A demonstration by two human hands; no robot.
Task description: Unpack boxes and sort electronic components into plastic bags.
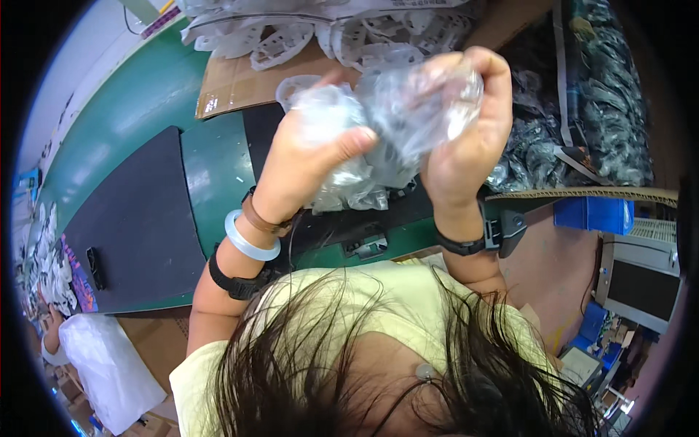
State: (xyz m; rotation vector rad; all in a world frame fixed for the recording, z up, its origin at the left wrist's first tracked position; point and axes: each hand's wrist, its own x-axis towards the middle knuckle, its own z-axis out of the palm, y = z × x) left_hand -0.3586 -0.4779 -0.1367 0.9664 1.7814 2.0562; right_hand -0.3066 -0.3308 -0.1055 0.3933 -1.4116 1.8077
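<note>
Above the bench I hold up crumpled clear plastic bags (404,120), bunched between my two hands. My left hand (309,149) is closed round a whitish bundle of the plastic, its thumb pressed on top. My right hand (470,124) grips the other side, fingers curled over the clear film. What lies inside the plastic, if anything, I cannot make out. Just beyond my hands, white plastic frame-like parts (284,47) are heaped on a cardboard sheet (233,84). Below my hands, a small dark grey part (365,245) lies near the bench's front edge.
At the right stands an open cardboard box (582,194) filled with dark parts in clear bags (611,109). A black mat (145,226) covers part of the green bench (116,138). A blue bin (593,214) sits beyond the box. Another person's arm (52,331) shows at far left.
</note>
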